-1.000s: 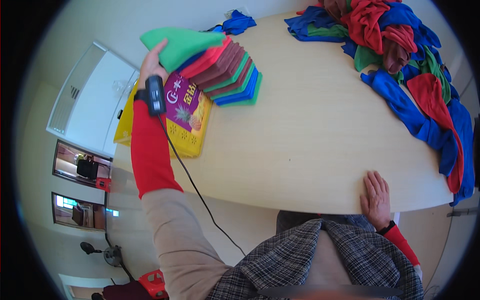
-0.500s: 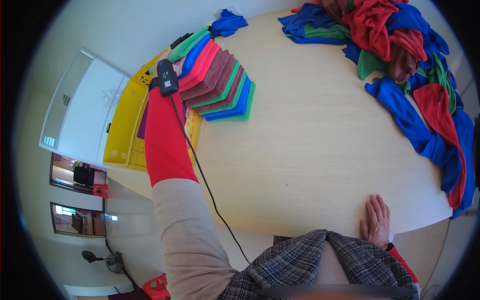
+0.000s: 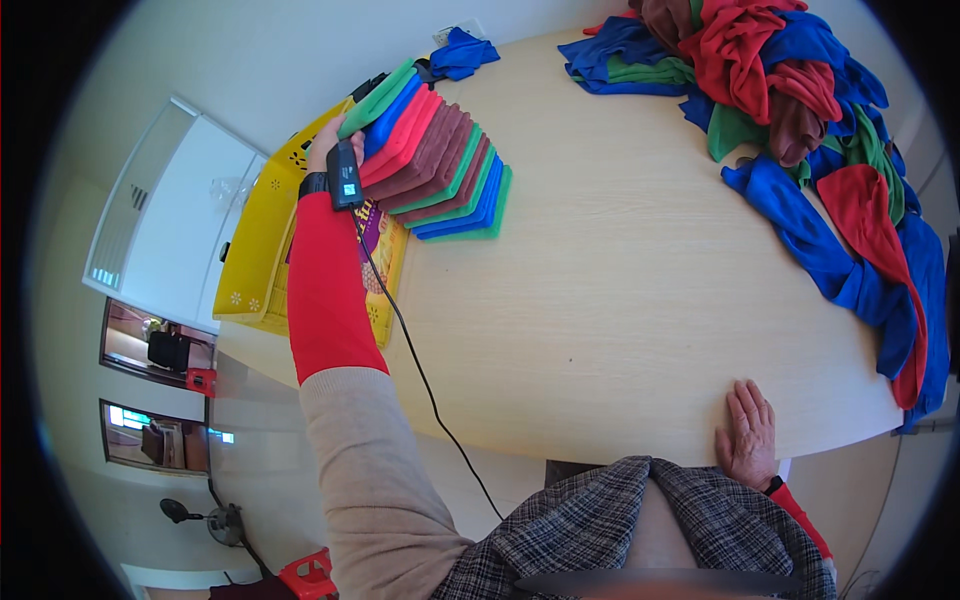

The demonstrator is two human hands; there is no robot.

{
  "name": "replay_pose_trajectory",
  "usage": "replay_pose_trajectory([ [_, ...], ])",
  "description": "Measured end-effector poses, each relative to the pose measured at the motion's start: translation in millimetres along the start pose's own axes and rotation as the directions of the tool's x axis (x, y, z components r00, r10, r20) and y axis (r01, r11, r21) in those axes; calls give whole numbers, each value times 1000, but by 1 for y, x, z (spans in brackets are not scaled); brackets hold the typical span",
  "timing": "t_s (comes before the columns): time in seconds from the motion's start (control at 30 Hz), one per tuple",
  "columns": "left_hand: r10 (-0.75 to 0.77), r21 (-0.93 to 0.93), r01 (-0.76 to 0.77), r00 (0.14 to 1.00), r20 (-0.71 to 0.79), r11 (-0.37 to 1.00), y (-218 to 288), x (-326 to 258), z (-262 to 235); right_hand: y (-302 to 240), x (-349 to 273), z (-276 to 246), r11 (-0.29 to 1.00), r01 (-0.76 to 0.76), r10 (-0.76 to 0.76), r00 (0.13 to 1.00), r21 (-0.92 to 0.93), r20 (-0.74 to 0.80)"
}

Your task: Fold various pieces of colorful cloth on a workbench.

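Observation:
At the upper left of the table leans a stack of folded cloths (image 3: pixel 435 165) in green, blue, red and brown. My left hand (image 3: pixel 322 148) is at its top end, closed round the near end of the green folded cloth (image 3: pixel 375 103). A black device strapped at the wrist hides part of this hand. My right hand (image 3: pixel 749 435) lies flat on the near right table edge, fingers stretched out and holding nothing.
A yellow basket (image 3: pixel 238 265) stands left of the stack, beside a printed yellow-purple package (image 3: pixel 390 260). A heap of loose cloths (image 3: pixel 790 90) covers the far right of the table (image 3: pixel 600 280). A blue cloth (image 3: pixel 462 53) lies by the wall. A black cable (image 3: pixel 425 375) trails from my left wrist.
My left hand has shifted slightly toward me and to the left, at the near end of the green cloth. The stack stays in place. My right hand rests as before.

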State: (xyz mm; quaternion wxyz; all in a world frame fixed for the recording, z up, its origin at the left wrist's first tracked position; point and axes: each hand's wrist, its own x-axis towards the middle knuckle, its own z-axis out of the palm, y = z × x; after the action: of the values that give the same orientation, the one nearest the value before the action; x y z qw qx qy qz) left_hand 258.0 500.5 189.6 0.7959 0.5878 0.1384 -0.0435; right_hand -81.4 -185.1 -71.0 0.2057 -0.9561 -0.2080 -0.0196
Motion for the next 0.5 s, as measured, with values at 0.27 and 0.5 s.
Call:
replay_pose_trajectory([
  [0.27, -65, 220, 137, 949, -308, 966, -28, 0, 27, 4, -2, 2, 1000, -20, 20, 1000, -16, -18],
  [0.5, 831, 958, -7, 500, -244, 286, -37, -4, 42, 1, -6, 5, 999, -30, 30, 999, -19, -26],
])
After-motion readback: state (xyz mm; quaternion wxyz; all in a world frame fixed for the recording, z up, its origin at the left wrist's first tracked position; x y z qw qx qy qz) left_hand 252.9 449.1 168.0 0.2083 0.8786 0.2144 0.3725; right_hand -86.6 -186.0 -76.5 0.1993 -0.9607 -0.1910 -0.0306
